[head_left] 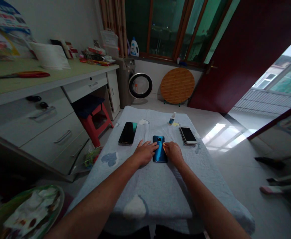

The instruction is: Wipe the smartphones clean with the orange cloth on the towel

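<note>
A blue phone lies back-up in the middle of a table covered with a light blue towel. My left hand rests on the towel with its fingers touching the phone's left edge. My right hand touches the phone's right edge. A black phone lies screen-up to the far left. Stacked phones lie to the far right. A small spray bottle stands at the far edge, with a white wad left of it.
A white desk with drawers runs along the left, a red stool under it. A washing machine and a round wooden board stand against the far wall. A plate with scraps sits near left.
</note>
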Available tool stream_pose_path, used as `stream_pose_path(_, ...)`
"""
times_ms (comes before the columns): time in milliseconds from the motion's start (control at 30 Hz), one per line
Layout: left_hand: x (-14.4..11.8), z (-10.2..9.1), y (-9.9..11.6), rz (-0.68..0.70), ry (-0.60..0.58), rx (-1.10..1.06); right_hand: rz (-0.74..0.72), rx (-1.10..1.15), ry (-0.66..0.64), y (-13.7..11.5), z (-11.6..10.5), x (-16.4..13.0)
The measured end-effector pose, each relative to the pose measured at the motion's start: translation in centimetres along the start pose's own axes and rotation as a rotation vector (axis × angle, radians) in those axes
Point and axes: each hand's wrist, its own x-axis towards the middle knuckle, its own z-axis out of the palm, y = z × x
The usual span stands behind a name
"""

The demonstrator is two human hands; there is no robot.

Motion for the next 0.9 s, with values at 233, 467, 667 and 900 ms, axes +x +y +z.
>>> stream_pose_path(233, -0.1, 0.1, 0.1, -0.018, 0.089, 0.034, -0.14, 0.17, 0.069, -0.4, -0.7, -6.7)
stream_pose_path(467, -0.2, 0.5, -0.1, -0.027, 0.14, 0.004, -0.359, 0.063, 0.045, -1.7, -1.0, -5.6)
stream_pose_path(667, -0.5, 1.1, -0.4, -0.01, 0.183, -0.015, -0.403, 0.069, 0.082, -4.9, 0.1, -4.4)
stream_pose_path(900, -0.7, 0.7, -0.3, -0.019, 0.164, -0.017, -0.377, 0.089, 0.001, -3.1, -1.4, -5.1)
